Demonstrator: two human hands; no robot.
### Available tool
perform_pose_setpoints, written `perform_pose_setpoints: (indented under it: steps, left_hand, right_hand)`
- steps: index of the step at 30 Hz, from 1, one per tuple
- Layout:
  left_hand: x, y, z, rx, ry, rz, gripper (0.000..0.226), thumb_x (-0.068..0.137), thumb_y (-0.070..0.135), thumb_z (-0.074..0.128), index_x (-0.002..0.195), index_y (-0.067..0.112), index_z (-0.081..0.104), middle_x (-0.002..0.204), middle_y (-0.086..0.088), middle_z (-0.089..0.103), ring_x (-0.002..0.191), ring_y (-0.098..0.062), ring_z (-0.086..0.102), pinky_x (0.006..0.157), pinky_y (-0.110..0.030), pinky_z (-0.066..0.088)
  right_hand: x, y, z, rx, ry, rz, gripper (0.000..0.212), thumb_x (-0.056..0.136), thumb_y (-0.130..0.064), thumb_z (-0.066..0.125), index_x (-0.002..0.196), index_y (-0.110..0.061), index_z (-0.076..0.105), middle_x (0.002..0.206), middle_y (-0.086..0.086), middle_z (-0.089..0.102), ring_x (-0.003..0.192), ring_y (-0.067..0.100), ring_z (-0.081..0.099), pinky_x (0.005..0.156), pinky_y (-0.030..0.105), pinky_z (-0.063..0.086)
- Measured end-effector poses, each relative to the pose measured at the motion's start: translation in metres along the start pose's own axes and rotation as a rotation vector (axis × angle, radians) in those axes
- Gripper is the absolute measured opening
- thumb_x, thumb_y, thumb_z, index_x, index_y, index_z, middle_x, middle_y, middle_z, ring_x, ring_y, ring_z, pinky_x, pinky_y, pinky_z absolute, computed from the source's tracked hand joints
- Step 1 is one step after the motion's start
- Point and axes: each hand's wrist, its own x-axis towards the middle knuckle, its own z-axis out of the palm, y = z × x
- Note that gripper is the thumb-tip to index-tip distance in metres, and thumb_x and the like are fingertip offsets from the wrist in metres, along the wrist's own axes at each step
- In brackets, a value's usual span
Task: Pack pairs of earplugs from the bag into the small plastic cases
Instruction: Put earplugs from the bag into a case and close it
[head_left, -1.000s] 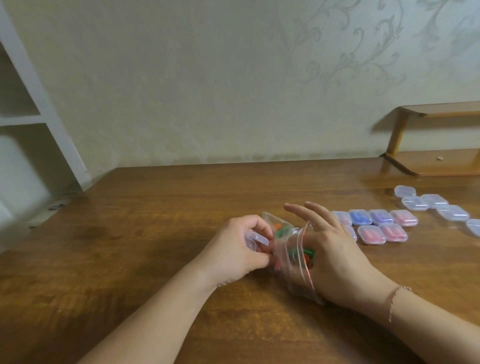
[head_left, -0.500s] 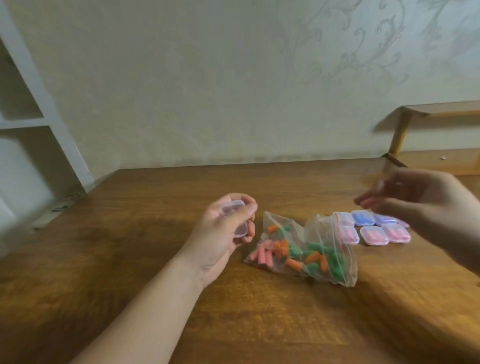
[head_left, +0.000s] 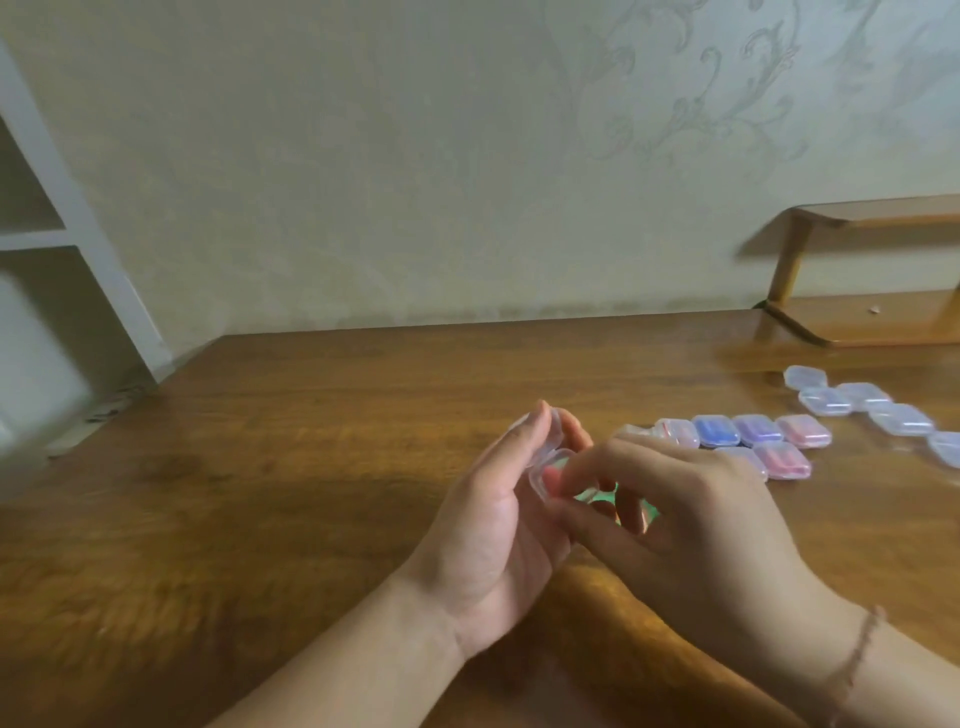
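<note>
My left hand (head_left: 493, 519) holds a small clear plastic case (head_left: 551, 460) up over the wooden table (head_left: 311, 441), with its lid swung open under the thumb. My right hand (head_left: 691, 519) meets it from the right and its curled fingertips pinch the case's lower half. A pink spot shows inside the case; I cannot tell whether it is an earplug. The bag of earplugs (head_left: 602, 498) lies behind both hands, and only a green glimpse of it shows between the fingers.
Several closed cases with pink, blue and purple earplugs (head_left: 748, 431) lie in two rows right of my hands. Several empty clear cases (head_left: 862, 405) lie further right. A low wooden shelf (head_left: 883, 322) stands at the back right, white shelving (head_left: 52, 239) at the left.
My right hand left the bag, swung up to the right, then came back to the case. My left hand lifted the case, and its lid is now open.
</note>
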Motion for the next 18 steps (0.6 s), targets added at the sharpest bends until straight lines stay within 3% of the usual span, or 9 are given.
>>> perform_pose_setpoints:
  steps: [4,9,12,15,16,18]
  left_hand:
    - [0.001,0.0,-0.002,-0.018,0.032,-0.034,0.03,0.099,0.041,0.048,0.095,0.014,0.061,0.091,-0.006,0.057,0.081,-0.018,0.061,0.072,-0.026,0.054]
    - [0.0,-0.001,-0.006,-0.018,0.067,-0.067,0.031,0.097,0.044,0.05,0.097,0.015,0.061,0.087,-0.005,0.061,0.077,-0.014,0.063,0.073,-0.027,0.054]
    - [0.002,0.005,-0.008,-0.034,0.136,-0.057,0.028,0.092,0.042,0.058,0.094,0.014,0.063,0.089,-0.008,0.064,0.08,-0.019,0.064,0.081,-0.034,0.052]
    - [0.007,0.02,-0.016,-0.04,0.303,-0.003,0.026,0.083,0.039,0.062,0.088,0.014,0.066,0.087,-0.009,0.063,0.083,-0.023,0.061,0.092,-0.042,0.05]
    - [0.009,0.025,-0.02,-0.058,0.356,0.029,0.025,0.082,0.037,0.063,0.09,0.013,0.065,0.086,-0.008,0.062,0.082,-0.022,0.059,0.093,-0.041,0.05]
    - [0.013,0.035,-0.031,-0.09,0.455,0.087,0.024,0.084,0.034,0.063,0.093,0.012,0.063,0.084,-0.007,0.061,0.08,-0.02,0.057,0.086,-0.036,0.05]
  right_hand:
    - [0.0,0.001,0.002,-0.068,-0.026,-0.046,0.011,0.081,-0.044,0.064,0.083,-0.035,0.07,0.079,-0.022,0.062,0.059,-0.007,0.044,0.047,0.022,0.047]
    - [-0.001,0.002,0.003,-0.086,-0.061,-0.06,0.018,0.083,-0.051,0.059,0.088,-0.038,0.07,0.091,-0.022,0.06,0.062,-0.007,0.049,0.047,0.021,0.047]
    - [0.004,0.007,-0.009,0.07,0.067,0.039,0.019,0.085,-0.051,0.059,0.092,-0.036,0.069,0.096,-0.02,0.058,0.071,-0.005,0.052,0.055,0.013,0.043]
    - [0.012,0.024,-0.027,0.063,0.128,0.21,0.013,0.082,-0.049,0.059,0.081,-0.037,0.065,0.1,-0.018,0.055,0.085,0.004,0.053,0.062,0.021,0.046]
    - [0.013,0.032,-0.031,-0.025,0.057,0.273,0.01,0.077,-0.049,0.06,0.075,-0.04,0.064,0.102,-0.018,0.054,0.091,0.005,0.051,0.066,0.026,0.046]
    - [0.015,0.046,-0.035,-0.224,-0.242,0.377,0.009,0.075,-0.052,0.06,0.068,-0.046,0.061,0.114,-0.018,0.052,0.111,0.01,0.042,0.079,0.033,0.043]
